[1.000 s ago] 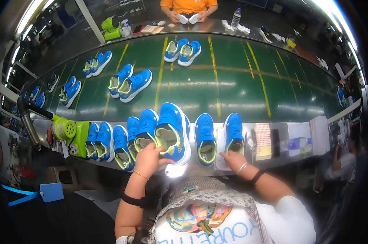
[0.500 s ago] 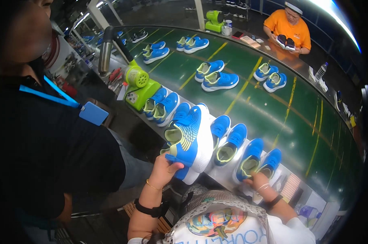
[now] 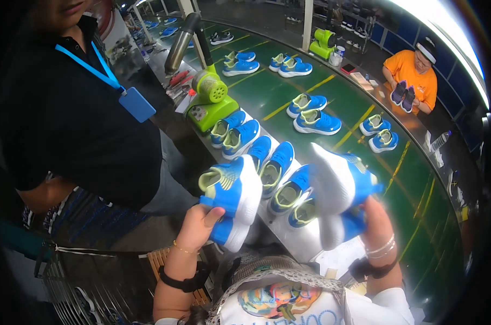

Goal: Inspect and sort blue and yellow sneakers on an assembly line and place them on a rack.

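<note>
My left hand (image 3: 198, 223) is closed round the heels of a pair of blue sneakers (image 3: 229, 200) with white soles and yellow-green lining, held up with the soles turned to the right. To the right, my right hand (image 3: 374, 218) grips a second pair of blue sneakers (image 3: 356, 179) at the heels, soles turned left; motion blurs this pair. Between and beyond the two held pairs, more blue sneakers (image 3: 278, 165) stand in a row along a pale ledge (image 3: 295, 238).
A green conveyor (image 3: 359, 162) with yellow stripes carries several pairs of blue sneakers (image 3: 317, 122). At the row's far end stands a lime-green blower (image 3: 210, 97). A person (image 3: 88, 135) in black stands close on my left; across, another in orange (image 3: 416, 81) holds dark shoes.
My right hand has lifted a pair of sneakers off the ledge. My left hand still holds its pair. The view has shifted, and the person in orange has tilted the dark shoes upright.
</note>
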### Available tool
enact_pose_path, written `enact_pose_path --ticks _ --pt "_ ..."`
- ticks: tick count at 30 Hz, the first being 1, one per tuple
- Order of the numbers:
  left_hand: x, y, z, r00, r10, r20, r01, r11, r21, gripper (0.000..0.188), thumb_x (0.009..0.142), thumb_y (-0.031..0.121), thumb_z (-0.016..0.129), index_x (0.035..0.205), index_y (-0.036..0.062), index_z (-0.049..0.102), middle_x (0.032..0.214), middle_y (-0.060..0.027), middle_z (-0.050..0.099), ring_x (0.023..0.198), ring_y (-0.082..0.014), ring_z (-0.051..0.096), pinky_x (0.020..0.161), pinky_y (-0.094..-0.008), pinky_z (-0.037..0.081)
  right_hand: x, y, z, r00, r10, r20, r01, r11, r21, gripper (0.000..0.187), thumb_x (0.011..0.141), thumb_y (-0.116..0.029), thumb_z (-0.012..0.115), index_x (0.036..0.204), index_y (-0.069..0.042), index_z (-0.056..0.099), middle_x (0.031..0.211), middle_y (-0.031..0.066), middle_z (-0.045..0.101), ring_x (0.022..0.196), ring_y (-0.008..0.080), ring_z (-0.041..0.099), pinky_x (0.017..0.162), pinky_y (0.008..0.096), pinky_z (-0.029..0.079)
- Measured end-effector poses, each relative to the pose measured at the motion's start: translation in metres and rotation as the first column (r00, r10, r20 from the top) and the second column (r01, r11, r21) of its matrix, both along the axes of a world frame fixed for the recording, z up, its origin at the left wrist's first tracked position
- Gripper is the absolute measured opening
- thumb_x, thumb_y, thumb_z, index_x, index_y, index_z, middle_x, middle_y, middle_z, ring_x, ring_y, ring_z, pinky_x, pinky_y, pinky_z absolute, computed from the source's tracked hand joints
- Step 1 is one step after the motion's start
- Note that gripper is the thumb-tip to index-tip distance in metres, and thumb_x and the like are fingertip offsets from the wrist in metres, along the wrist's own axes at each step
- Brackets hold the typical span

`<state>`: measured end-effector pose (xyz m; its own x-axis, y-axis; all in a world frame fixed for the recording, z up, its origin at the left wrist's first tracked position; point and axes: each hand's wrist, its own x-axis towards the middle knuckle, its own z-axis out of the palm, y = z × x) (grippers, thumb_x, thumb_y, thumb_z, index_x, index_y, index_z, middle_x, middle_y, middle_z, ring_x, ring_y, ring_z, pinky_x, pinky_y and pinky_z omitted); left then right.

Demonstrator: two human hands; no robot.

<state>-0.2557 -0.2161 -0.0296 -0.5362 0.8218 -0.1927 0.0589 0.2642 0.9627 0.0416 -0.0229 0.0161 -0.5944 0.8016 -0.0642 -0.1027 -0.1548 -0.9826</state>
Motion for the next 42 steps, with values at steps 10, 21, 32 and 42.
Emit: enact_pose_path --ticks 10,21,32,42 --pt "-0.003 -0.132 -0.057 0.934 0.350 0.068 -0.332 0.924 -0.192 0.061 0.079 0.051 0.058 0.093 -0.0079 0.059 0.083 -0.0080 0.060 0.075 -0.0139 0.054 0.069 -0.0278 0.045 -0.113 -0.050 -0.046 0.914 0.332 -0.234 -0.404 0.810 -0.426 0.040 0.092 -0.031 0.041 0.117 0.000 0.046 0.110 0.0113 0.054 0.100 0.0224 0.053 0.089 0.0373 0.041" --pt "-0.007 -0.239 -0.121 0.888 0.406 -0.217 -0.457 0.730 -0.508 0.064 0.074 0.058 0.053 0.092 -0.0025 0.063 0.082 -0.0206 0.063 0.078 -0.0321 0.062 0.072 -0.0354 0.046 -0.207 -0.118 -0.041 0.756 0.648 0.095 -0.544 0.702 -0.461 0.041 0.089 -0.035 0.046 0.110 0.000 0.051 0.101 0.0073 0.056 0.091 0.0167 0.053 0.079 0.0291 0.043" --pt "-0.004 -0.265 -0.094 0.818 0.570 -0.072 -0.544 0.727 -0.419 0.051 0.075 0.050 0.057 0.090 0.0023 0.064 0.080 -0.0183 0.064 0.074 -0.0293 0.062 0.070 -0.0342 0.047 -0.260 -0.125 -0.070 0.600 0.783 0.165 -0.762 0.622 -0.180 0.037 0.090 -0.034 0.045 0.114 -0.005 0.049 0.096 0.0062 0.058 0.084 0.0159 0.056 0.071 0.0291 0.046" --pt "-0.049 -0.319 -0.091 0.679 0.658 -0.326 -0.726 0.536 -0.430 0.039 0.074 0.041 0.065 0.091 0.0057 0.065 0.081 -0.0119 0.065 0.074 -0.0214 0.063 0.070 -0.0306 0.048 -0.312 -0.131 -0.068 0.263 0.863 0.431 -0.917 0.363 -0.167 0.033 0.087 -0.029 0.055 0.097 0.002 0.060 0.080 0.0008 0.060 0.074 0.0065 0.052 0.068 0.0223 0.043"
